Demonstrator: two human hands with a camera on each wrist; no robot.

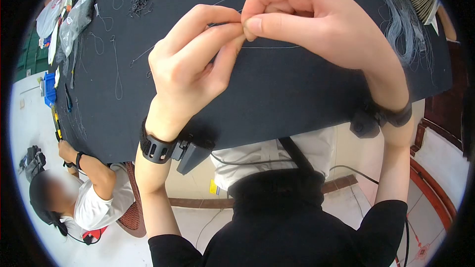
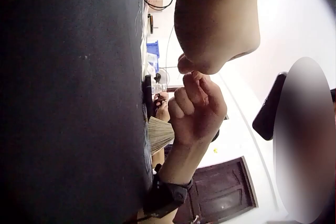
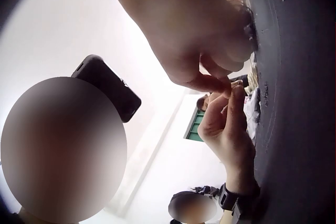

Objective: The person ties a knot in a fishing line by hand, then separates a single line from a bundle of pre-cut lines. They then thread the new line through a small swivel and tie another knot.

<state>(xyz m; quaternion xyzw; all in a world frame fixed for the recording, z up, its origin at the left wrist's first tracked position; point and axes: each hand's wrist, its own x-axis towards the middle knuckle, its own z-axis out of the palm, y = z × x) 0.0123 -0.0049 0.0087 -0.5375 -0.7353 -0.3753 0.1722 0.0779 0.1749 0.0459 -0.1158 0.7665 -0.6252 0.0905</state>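
I see the bare left hand [image 1: 190,62] and right hand [image 1: 319,24] meeting above the matte black desk [image 1: 287,94]. Their fingers pinch a fine, pale thread [image 1: 272,47], partly hidden behind them.

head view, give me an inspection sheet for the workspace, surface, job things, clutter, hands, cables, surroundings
Surface: black tabletop, dark and matte.
Job's things: thin pale line beside the joined fingertips; apparently what they pinch, though too fine to confirm.
Clutter: pile of small dark hooks, by their look, bundle of pale strands, clear plastic bag, blue tray.
Grippers: left hand and right hand pinch, fingertips meeting above the tabletop.
Cables: black cable across the person's lap.
Surroundings: second person in white at the table's left; pale floor.
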